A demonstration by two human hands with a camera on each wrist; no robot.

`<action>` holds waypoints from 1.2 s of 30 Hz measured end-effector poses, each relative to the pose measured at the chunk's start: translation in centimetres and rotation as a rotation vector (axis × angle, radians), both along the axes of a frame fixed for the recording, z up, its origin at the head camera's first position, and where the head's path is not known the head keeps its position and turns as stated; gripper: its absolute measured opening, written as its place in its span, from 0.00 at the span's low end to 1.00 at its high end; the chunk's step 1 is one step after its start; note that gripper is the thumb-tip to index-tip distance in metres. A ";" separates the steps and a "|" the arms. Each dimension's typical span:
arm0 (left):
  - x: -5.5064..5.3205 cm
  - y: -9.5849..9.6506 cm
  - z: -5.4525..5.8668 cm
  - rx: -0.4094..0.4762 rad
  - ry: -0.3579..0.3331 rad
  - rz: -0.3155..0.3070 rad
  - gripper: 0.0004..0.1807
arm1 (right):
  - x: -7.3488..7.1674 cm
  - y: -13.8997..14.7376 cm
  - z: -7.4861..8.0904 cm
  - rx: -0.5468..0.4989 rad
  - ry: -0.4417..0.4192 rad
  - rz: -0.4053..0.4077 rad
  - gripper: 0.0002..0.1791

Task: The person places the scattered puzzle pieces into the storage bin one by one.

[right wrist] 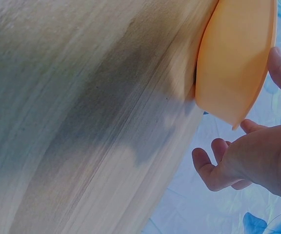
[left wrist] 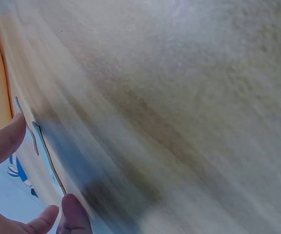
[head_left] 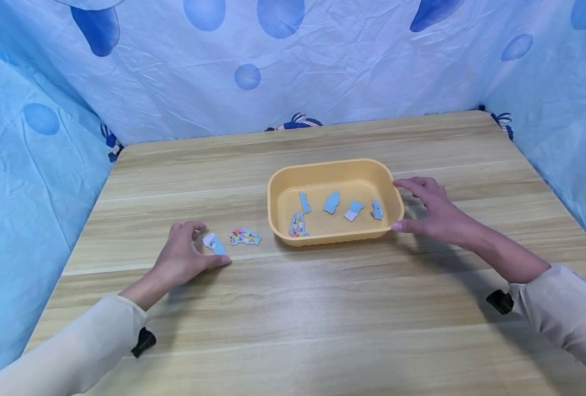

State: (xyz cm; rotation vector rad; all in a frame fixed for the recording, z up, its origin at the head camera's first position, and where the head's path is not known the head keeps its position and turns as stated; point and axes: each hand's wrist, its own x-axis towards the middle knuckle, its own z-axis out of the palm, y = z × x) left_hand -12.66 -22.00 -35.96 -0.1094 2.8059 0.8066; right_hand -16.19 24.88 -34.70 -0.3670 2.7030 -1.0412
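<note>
My left hand (head_left: 181, 250) holds a small blue-and-white jigsaw piece (head_left: 215, 244) between thumb and fingers, low over the table. In the left wrist view a fingertip meets one end of that piece, and the thumb is close by the other end. Just right of it lies a multicoloured jigsaw piece (head_left: 245, 237). My right hand (head_left: 433, 212) touches the right end of a yellow-orange plastic tray (head_left: 339, 240), thumb at the near corner and forefinger farther back. The right wrist view shows the thumb at the tray's rim and the other fingers bent below.
Several jigsaw pieces lie apart in the tray, including a blue piece (head_left: 331, 202) and a colourful piece (head_left: 297, 225) by its left wall. The wood-grain table (head_left: 293, 308) is bordered by a blue patterned curtain (head_left: 293, 82) at the back and sides.
</note>
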 end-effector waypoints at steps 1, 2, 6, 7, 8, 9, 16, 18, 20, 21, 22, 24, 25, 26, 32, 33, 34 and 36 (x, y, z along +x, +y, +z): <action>0.0 0.0 0.0 -0.001 0.002 0.000 0.53 | 0.0 0.0 0.0 0.000 0.000 -0.001 0.49; 0.1 0.0 -0.1 -0.001 0.006 0.000 0.53 | 0.0 0.0 0.0 0.000 0.000 -0.001 0.49; 0.2 -0.2 -0.5 -0.003 0.031 -0.005 0.51 | 0.0 0.0 -0.1 0.000 0.002 -0.002 0.49; 0.2 -0.3 -0.6 -0.002 0.037 -0.007 0.50 | 0.0 0.0 -0.1 -0.002 0.004 -0.001 0.49; 0.3 -0.4 -0.7 0.002 0.042 -0.008 0.49 | 0.0 0.0 -0.1 -0.004 0.005 0.000 0.49; 0.3 -0.4 -0.8 0.006 0.044 -0.008 0.49 | 0.0 0.0 -0.1 -0.005 0.005 0.001 0.49; 0.3 -0.7 -1.1 0.050 0.050 0.017 0.43 | 0.0 0.0 0.1 -0.003 0.001 -0.004 0.49; 0.2 -0.7 -1.2 0.063 0.056 0.022 0.42 | 0.0 0.0 0.1 -0.003 0.000 -0.005 0.49; 0.2 -0.7 -1.3 0.076 0.064 0.022 0.41 | -0.1 0.0 0.1 -0.005 0.001 -0.004 0.49; 0.2 -0.7 -1.3 0.079 0.067 0.019 0.41 | -0.1 0.0 0.1 -0.005 0.002 -0.004 0.50; 0.2 -0.7 -1.4 0.078 0.071 0.017 0.40 | -0.1 0.0 0.1 -0.005 0.003 -0.004 0.50; 0.1 -0.7 -1.5 0.074 0.080 0.010 0.40 | -0.1 0.0 0.1 -0.006 0.004 -0.003 0.50; 0.1 -0.7 -1.5 0.070 0.085 0.005 0.40 | -0.1 0.0 0.1 -0.008 0.004 -0.002 0.49; 0.1 -0.7 -1.6 0.066 0.089 0.000 0.40 | 0.0 0.0 0.1 -0.009 0.005 -0.001 0.49; 0.2 -0.7 -1.7 0.044 0.108 -0.027 0.39 | 0.0 0.0 0.0 -0.007 0.001 -0.001 0.49; 0.1 -0.7 -1.6 0.050 0.111 -0.028 0.39 | 0.0 0.0 0.0 -0.007 0.000 -0.001 0.49; 0.1 -0.8 -1.6 0.060 0.115 -0.030 0.38 | 0.0 0.0 0.0 -0.007 0.000 -0.001 0.49; -0.1 -0.8 -1.6 0.085 0.121 -0.024 0.37 | 0.0 0.0 0.0 -0.008 0.000 0.000 0.49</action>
